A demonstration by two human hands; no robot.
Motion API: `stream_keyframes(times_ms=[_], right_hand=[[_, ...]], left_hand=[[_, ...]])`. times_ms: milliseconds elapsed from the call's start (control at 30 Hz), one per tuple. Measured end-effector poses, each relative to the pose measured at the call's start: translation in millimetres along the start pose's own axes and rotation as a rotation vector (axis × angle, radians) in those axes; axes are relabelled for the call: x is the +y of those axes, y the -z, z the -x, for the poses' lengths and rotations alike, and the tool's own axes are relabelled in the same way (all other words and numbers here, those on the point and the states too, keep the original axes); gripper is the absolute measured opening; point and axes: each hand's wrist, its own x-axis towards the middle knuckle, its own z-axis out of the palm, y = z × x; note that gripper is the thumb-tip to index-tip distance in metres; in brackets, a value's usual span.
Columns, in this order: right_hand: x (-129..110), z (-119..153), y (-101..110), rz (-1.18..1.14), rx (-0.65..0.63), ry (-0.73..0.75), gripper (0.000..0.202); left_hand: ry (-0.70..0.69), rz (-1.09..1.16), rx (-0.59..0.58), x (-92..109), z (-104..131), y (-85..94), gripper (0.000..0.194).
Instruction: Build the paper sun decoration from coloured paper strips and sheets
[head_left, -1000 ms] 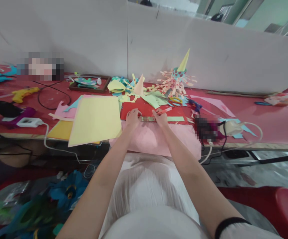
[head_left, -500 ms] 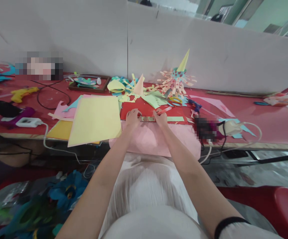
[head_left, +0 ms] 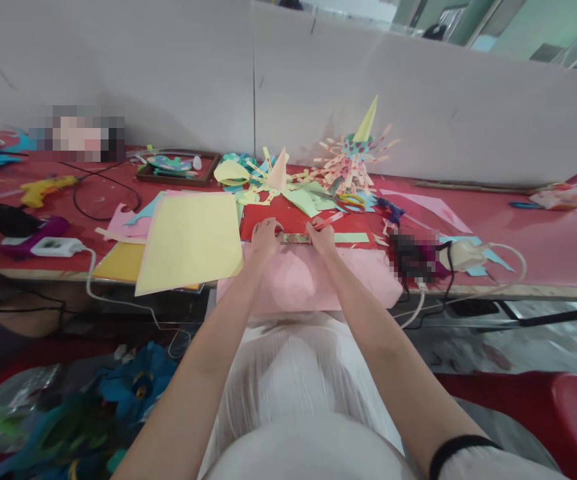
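Note:
My left hand [head_left: 267, 235] presses its bent fingertips on the left end of a small patterned strip [head_left: 295, 239], perhaps a ruler. At the strip's right end is my right hand [head_left: 322, 237], its fingers closed round a pink pen [head_left: 330, 221]. A pale green paper strip [head_left: 351, 237] sticks out to the right of that hand. Under both hands lies a red sheet [head_left: 288, 213], with pink paper [head_left: 298, 280] along the table edge in front of it.
A yellow sheet [head_left: 193, 240] lies left of my hands. Behind them are paper cones [head_left: 367, 121], green paper scraps [head_left: 308, 199] and yellow scissors [head_left: 350, 202]. Power strips with cables [head_left: 58, 247] sit on both sides, and a yellow glue gun [head_left: 46, 190] is far left.

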Motion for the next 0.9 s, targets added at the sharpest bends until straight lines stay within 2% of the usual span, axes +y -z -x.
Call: stream_keyframes(times_ms=[167,333,433,900], right_hand=[[1.3,-0.5,0.0,0.008,-0.019,0.009,0.026],[0.8,-0.6,0.7,0.038,0.062,-0.015,0.025],[-1.1,-0.1,1.4,0.051,0.058,-0.003,0.025],[3.5,-1.5,1.8,0.123,0.069,0.019,0.025]], left_hand=[[0.005,0.009,0.001,0.3,0.3,0.3,0.013],[-0.014,0.012,0.021,-2.9,-0.7,-2.9,0.015],[-0.003,0.012,0.01,-3.6,-1.2,-3.6,0.015],[0.007,0.007,-0.005,4.3,2.5,4.4,0.014]])
